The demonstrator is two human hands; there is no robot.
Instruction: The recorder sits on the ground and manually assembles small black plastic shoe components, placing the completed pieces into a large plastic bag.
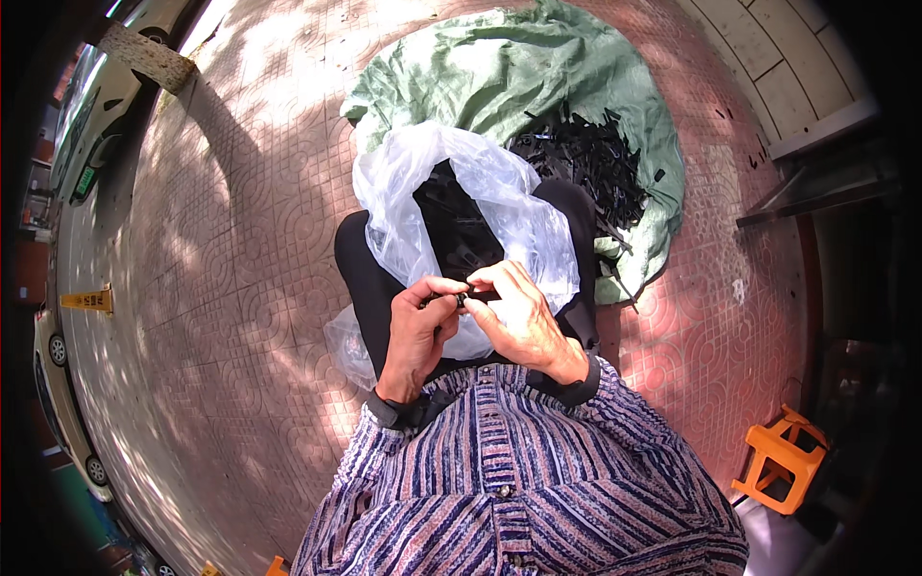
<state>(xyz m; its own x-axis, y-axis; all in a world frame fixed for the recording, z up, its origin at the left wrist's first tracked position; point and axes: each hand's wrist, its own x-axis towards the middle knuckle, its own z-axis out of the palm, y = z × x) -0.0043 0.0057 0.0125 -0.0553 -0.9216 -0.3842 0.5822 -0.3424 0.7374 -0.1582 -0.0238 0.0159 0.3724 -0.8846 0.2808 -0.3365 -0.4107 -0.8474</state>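
Close together over my lap, my left hand (pixel 423 322) and my right hand (pixel 519 322) pinch a small black piece (pixel 462 299) between thumbs and fingers. Its exact kind is too small to make out. Just beyond the hands, a translucent white plastic bag (pixel 523 216) stands with its mouth gaping between my knees. Black pieces (pixel 456 226) lie inside it in shadow. Past my right knee, a heap of black strip-like pieces (pixel 586 158) rests on a spread green woven sack (pixel 461 82).
Patterned red paving (pixel 250 307) surrounds me. An orange plastic stool (pixel 783 459) stands at the lower right, near a dark doorway. Stone steps (pixel 788 67) are at the upper right. Parked cars (pixel 110 120), a short post (pixel 144 56) and a yellow barrier (pixel 86 300) line the left.
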